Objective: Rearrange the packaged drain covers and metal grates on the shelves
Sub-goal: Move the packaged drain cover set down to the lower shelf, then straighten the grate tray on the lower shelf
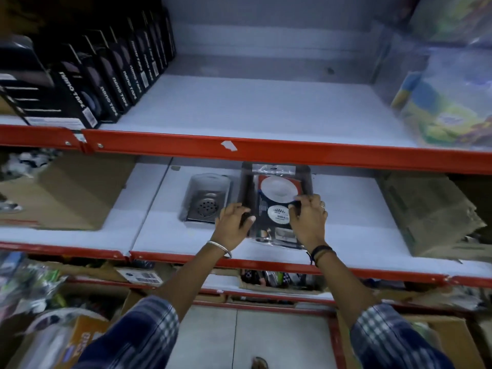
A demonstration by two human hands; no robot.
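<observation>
A dark packaged drain cover (274,198) with a white round disc showing through its clear wrap lies on the middle shelf (186,243). My left hand (233,225) grips its left edge and my right hand (308,222) pinches its right side. Just to its left, a square metal grate (205,206) in a clear blister pack rests flat on the same shelf, apart from my hands.
A brown cardboard box (66,193) stands at the shelf's left and a worn carton (428,217) at its right. Black boxed goods (87,75) line the upper shelf's left; colourful wrapped packs (447,102) sit at its right. A red shelf rail (266,150) overhangs the packages.
</observation>
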